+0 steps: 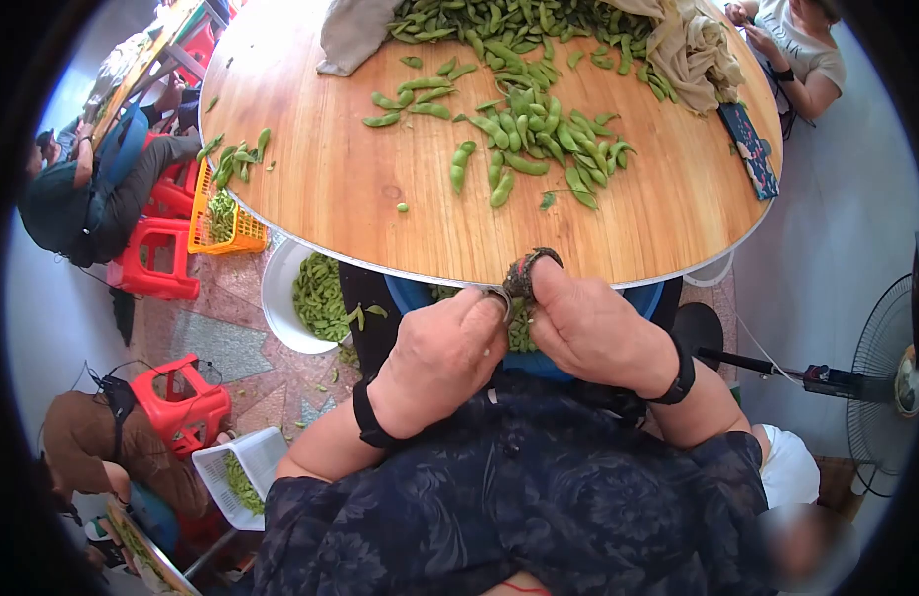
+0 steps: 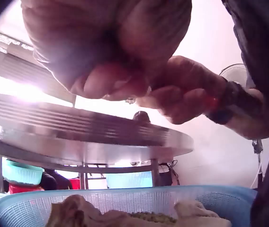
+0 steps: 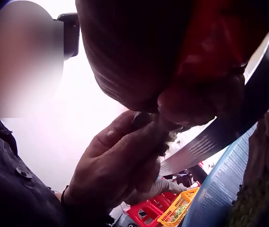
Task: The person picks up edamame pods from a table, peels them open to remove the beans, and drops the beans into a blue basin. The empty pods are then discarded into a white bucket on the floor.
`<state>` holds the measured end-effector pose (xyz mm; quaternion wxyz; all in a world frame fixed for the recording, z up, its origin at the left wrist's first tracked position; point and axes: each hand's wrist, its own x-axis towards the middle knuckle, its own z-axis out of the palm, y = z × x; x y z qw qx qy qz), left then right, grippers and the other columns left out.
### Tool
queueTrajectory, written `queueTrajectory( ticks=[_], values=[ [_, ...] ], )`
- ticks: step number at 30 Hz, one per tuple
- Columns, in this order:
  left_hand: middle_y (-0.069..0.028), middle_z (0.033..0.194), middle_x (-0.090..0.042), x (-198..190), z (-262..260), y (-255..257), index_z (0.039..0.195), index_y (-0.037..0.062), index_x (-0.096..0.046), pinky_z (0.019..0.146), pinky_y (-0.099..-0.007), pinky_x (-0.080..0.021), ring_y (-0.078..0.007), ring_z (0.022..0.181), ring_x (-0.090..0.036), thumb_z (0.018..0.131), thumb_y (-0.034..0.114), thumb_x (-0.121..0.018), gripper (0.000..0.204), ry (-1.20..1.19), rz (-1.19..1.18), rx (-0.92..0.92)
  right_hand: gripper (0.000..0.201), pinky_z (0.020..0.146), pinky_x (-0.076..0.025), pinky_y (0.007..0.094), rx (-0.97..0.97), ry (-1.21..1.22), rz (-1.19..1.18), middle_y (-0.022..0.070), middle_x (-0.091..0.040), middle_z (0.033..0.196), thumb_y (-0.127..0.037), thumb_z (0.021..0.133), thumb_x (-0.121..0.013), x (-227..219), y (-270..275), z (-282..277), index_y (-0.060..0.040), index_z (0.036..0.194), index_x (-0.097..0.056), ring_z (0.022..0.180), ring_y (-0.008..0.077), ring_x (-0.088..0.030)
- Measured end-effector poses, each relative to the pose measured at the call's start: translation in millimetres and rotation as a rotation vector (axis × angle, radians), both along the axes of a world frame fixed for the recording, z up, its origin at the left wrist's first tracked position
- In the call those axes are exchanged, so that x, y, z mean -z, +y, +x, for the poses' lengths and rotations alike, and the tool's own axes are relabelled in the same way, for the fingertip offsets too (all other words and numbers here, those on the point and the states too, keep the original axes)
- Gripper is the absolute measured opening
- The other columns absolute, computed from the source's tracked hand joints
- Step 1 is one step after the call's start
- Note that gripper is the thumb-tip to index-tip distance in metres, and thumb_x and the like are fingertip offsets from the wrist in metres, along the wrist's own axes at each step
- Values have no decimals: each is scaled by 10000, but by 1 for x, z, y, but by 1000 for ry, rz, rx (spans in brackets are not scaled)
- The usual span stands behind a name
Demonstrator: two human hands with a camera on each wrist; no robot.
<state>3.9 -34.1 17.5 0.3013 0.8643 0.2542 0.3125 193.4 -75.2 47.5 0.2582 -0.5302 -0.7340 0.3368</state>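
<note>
My left hand (image 1: 441,343) and right hand (image 1: 603,323) meet fingertip to fingertip in front of the round table's near edge, fingers curled. At the left fingertips is a silvery ring-like piece (image 1: 501,298). A dark, rough band (image 1: 522,273) with a bit of red circles the tip of a right-hand digit. In the right wrist view, a small greenish piece (image 3: 166,144) shows at the left hand's fingertips; I cannot tell what the right fingers grip. Below the hands stands a blue basket (image 2: 219,191) with green beans (image 2: 153,217) and pale cloth-like material in it.
Green soybean pods (image 1: 524,129) lie scattered and heaped on the wooden table (image 1: 320,189), beside beige cloth (image 1: 693,60) and a dark patterned phone-like object (image 1: 749,151). A white bucket (image 1: 281,298) of pods stands left. A fan (image 1: 881,382) stands right; people sit around.
</note>
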Motion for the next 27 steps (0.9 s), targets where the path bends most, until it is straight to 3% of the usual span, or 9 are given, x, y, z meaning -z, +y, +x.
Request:
queueTrajectory(
  ticks=[2,4,5,7,11,13,15,21,27],
  values=[
    [-98,743,-542,6,-2,2,873,14,-512,507,-340,-433,-267,597,-559,855,18,-609,99,-46,25,-3,192,544,-443,484,10,118,26,227,-536,676,-30,832,-520,13,-2,-1,-12,977,-396,643,454,-560],
    [-20,745,-522,6,-7,0,954,14,-543,469,-274,-399,-136,550,-507,926,80,-557,73,-200,-908,135,194,541,-449,475,19,236,45,214,-543,680,-22,828,-523,21,-3,-4,-16,981,-405,639,445,-566],
    [-20,745,-522,3,-8,1,954,14,-543,469,-274,-399,-136,550,-507,926,80,-557,73,-197,-910,134,184,542,-459,462,25,315,36,198,-549,684,-19,822,-527,23,-4,-5,-18,975,-425,636,432,-573],
    [22,746,-488,-12,-6,4,1071,7,-554,450,-209,-346,-53,523,-420,971,124,-488,167,-415,-1586,206,175,543,-469,449,34,395,25,182,-554,689,-15,817,-532,25,-8,-7,-20,969,-445,633,420,-581],
    [21,705,-477,-9,-5,11,1108,16,-546,433,-186,-303,-43,475,-364,968,122,-480,188,-547,-1926,332,190,552,-489,432,-93,83,280,176,-576,719,-10,809,-542,22,-9,6,-18,995,-499,649,403,-601],
    [31,675,-472,-5,0,10,1014,36,-554,436,-190,-308,-36,478,-375,970,124,-474,127,-505,-1888,322,207,557,-494,429,-198,-123,343,181,-581,728,-7,805,-547,14,-7,16,-19,1009,-510,657,402,-605],
    [39,641,-471,0,4,8,936,54,-544,444,-185,-319,-27,483,-397,972,127,-464,114,-235,-1306,243,208,546,-483,437,-119,-31,98,194,-576,727,-15,808,-556,3,-8,22,-21,1010,-503,660,404,-601],
    [11,656,-487,-15,-33,0,910,2,-554,515,-254,-372,-59,575,-407,913,86,-572,85,-101,-794,13,171,549,-453,481,53,-39,83,214,-552,670,-59,836,-537,-10,3,27,-3,957,-430,644,427,-580],
    [-87,798,-601,29,-139,1,1092,-27,-570,612,-301,-467,-165,656,-556,877,-1,-507,225,29,-243,-613,148,579,-457,496,56,-271,143,228,-566,681,-87,851,-504,-26,61,11,-6,938,-417,693,413,-597]
  ],
)
